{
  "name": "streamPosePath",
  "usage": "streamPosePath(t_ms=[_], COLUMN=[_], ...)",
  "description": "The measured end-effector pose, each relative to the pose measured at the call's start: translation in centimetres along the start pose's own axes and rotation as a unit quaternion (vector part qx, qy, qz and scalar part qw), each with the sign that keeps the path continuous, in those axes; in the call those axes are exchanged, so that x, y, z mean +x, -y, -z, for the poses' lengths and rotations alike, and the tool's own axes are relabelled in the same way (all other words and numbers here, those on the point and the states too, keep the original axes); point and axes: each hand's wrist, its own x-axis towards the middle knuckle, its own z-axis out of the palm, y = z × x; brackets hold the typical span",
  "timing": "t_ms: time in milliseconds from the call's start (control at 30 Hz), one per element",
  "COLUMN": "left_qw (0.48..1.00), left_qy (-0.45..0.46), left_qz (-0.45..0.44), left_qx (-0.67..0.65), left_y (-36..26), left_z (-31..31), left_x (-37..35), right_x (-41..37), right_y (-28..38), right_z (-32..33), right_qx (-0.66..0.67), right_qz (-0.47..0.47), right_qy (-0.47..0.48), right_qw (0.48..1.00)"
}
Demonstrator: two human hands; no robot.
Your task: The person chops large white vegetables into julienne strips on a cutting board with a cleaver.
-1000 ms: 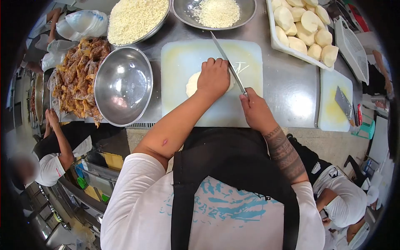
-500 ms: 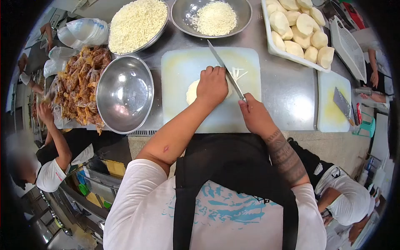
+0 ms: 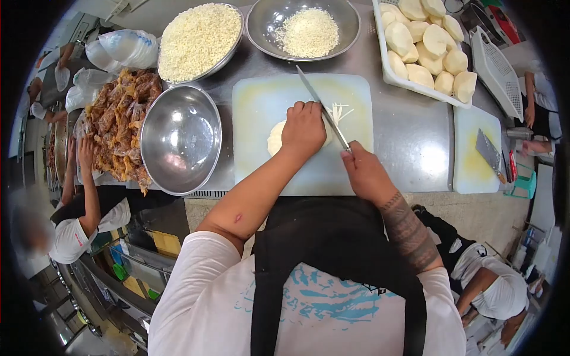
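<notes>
On the pale cutting board (image 3: 252, 121) lies a peeled white root vegetable (image 3: 275, 139), mostly covered by my left hand (image 3: 304, 132), whose curled fingers press down on it. My right hand (image 3: 369, 172) is wrapped round the handle of a long kitchen knife (image 3: 323, 104). The blade runs up and left past my left fingers, close beside the knuckles. Several thin white strips (image 3: 338, 113) lie to the right of the blade. How much of the vegetable is cut is hidden under my hand.
Left of the board stands a steel bowl (image 3: 181, 136) beside brown meat pieces (image 3: 122, 127). Behind are heaped (image 3: 202, 38) and partly filled (image 3: 309, 32) bowls of diced white bits. A basket of peeled roots (image 3: 427, 44) and a cleaver (image 3: 490, 151) sit right. Co-workers stand both sides.
The knife blade has shifted slightly, and the strips beside it look a little more spread. A co-worker at left now has both hands by the meat. My view has tilted slightly.
</notes>
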Motion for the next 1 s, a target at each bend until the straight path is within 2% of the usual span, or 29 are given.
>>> streamPosePath(t_ms=[167, 267, 333, 433, 533, 633, 800, 867, 900, 967, 1000], left_qw=[1.000, 1.000, 0.999, 1.000, 0.999, 1.000, 0.998, 0.999, 0.998, 0.999, 0.999], left_qy=[-0.002, 0.006, -0.034, 0.002, -0.029, -0.023, 0.018, -0.029, 0.033, 0.031, 0.023], left_qz=[0.005, 0.007, 0.000, 0.018, 0.009, 0.006, 0.027, -0.015, -0.007, 0.000, 0.004], left_qx=[0.011, 0.010, -0.011, -0.016, -0.037, -0.013, -0.057, 0.017, 0.050, 0.036, 0.024], left_y=[0.1, 0.1, 0.1, 0.0, 0.1, 0.2, 0.7, 1.0, 1.5, 1.8, 2.0], left_z=[0.0, 0.1, -0.1, 0.3, 0.1, -0.2, 1.2, 2.5, 2.2, 1.1, 0.9], left_x=[0.0, 0.1, 0.0, 0.0, -0.1, 0.0, -0.1, -0.7, -0.7, -1.1, -0.7], right_x=[-0.3, 0.7, -0.8, 1.3, 0.4, 0.3, 1.3, 1.4, 1.4, 0.4, -0.6], right_y=[0.4, 0.7, 2.5, -0.3, 2.5, 0.1, -1.6, -1.6, -0.9, 0.7, 1.8], right_z=[-0.5, -0.1, 1.3, -1.7, 1.4, -1.0, -2.5, -2.4, -2.1, -1.0, -0.3], right_qx=[0.013, -0.027, 0.037, -0.012, 0.002, 0.005, -0.014, -0.011, -0.020, -0.030, -0.033], right_qz=[0.011, -0.025, 0.006, -0.010, -0.027, 0.009, -0.006, -0.010, -0.024, -0.041, -0.016], right_qy=[-0.009, 0.025, 0.004, 0.005, 0.033, -0.001, -0.001, 0.003, 0.015, 0.027, 0.007], right_qw=[1.000, 0.999, 0.999, 1.000, 0.999, 1.000, 1.000, 1.000, 0.999, 0.998, 0.999])
